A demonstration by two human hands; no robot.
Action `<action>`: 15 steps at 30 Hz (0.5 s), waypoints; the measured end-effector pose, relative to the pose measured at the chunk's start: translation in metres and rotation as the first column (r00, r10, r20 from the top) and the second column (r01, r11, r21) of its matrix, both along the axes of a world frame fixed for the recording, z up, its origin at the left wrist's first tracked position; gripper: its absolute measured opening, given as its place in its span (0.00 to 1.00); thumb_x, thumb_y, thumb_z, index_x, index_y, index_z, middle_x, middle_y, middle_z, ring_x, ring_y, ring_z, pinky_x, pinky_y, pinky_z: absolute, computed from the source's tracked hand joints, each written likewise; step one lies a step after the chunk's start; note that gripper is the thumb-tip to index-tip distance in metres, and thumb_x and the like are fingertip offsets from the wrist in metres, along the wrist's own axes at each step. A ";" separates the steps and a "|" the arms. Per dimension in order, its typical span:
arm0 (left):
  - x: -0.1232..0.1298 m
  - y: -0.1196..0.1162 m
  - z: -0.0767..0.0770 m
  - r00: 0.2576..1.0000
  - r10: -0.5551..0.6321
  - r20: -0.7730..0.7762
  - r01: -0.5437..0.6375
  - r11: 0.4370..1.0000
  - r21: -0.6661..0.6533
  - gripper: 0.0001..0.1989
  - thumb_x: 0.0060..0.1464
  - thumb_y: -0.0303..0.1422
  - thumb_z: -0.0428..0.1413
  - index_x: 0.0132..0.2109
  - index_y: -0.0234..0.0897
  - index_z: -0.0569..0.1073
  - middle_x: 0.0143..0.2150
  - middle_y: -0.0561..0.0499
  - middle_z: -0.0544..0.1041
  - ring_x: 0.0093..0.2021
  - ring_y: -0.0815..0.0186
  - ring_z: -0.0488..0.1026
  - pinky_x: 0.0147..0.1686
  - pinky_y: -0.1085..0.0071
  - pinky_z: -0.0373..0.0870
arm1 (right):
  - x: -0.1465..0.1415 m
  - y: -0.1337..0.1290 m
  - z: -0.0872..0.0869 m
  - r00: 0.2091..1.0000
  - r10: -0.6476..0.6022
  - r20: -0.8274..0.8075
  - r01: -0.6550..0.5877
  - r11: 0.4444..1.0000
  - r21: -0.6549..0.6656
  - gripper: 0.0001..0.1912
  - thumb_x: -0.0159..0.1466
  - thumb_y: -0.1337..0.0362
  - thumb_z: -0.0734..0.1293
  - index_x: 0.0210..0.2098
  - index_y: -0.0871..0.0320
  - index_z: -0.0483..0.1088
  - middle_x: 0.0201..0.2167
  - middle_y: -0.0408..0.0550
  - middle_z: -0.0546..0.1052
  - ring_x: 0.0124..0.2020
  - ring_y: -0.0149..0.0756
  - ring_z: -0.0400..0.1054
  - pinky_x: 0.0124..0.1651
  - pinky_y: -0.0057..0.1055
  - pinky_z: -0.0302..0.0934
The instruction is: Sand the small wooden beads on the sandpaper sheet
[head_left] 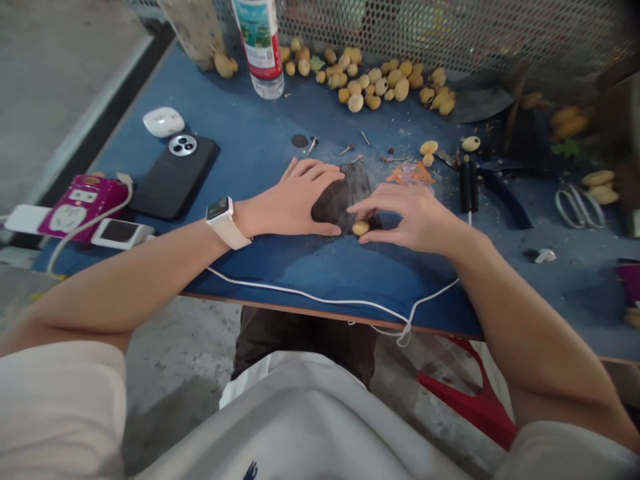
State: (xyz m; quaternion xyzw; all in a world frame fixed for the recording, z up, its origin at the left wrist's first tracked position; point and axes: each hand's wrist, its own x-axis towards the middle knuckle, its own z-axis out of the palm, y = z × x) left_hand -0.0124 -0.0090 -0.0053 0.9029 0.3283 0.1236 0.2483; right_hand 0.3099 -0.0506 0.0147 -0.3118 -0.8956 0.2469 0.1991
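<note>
My left hand lies with its fingers stretched out on the left part of a dark grey sheet, which is flat on the blue table. Close by on the right, my right hand has its thumb and fingers closed around a small tan gourd at the sheet's near edge. Part of the gourd is hidden by the fingers. Just beyond the right hand is a pile of orange and pale shavings. Several tiny rotary bits are scattered past the sheet.
Many small gourds line the back by a water bottle. A phone and purple socket block sit left. Pliers, a black-handled tool and scissors lie right. A white cable runs along the front edge.
</note>
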 end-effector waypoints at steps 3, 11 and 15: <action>0.000 0.000 0.001 1.000 0.000 0.000 0.000 1.000 -0.002 0.54 0.65 0.68 0.69 0.85 0.45 0.68 0.90 0.35 0.65 0.91 0.29 0.53 0.90 0.27 0.40 | 0.011 0.003 0.010 0.997 -0.016 0.079 0.016 1.000 0.003 0.26 0.76 0.53 0.80 0.71 0.46 0.86 0.50 0.50 0.93 0.53 0.55 0.86 0.66 0.54 0.74; 0.001 0.000 0.002 1.000 0.016 -0.007 -0.016 1.000 -0.019 0.54 0.63 0.68 0.70 0.85 0.46 0.68 0.90 0.35 0.65 0.91 0.28 0.53 0.90 0.27 0.38 | 0.012 0.006 0.007 0.999 -0.009 0.033 0.009 1.000 -0.007 0.27 0.74 0.52 0.82 0.70 0.47 0.86 0.49 0.50 0.94 0.50 0.55 0.87 0.64 0.53 0.76; 0.001 -0.001 0.002 1.000 0.005 0.012 -0.005 1.000 -0.016 0.54 0.63 0.68 0.70 0.84 0.46 0.69 0.89 0.36 0.67 0.91 0.29 0.53 0.90 0.27 0.39 | 0.002 0.002 -0.005 1.000 -0.017 0.014 0.016 0.998 0.064 0.32 0.75 0.52 0.81 0.77 0.44 0.81 0.51 0.50 0.93 0.53 0.56 0.86 0.65 0.56 0.76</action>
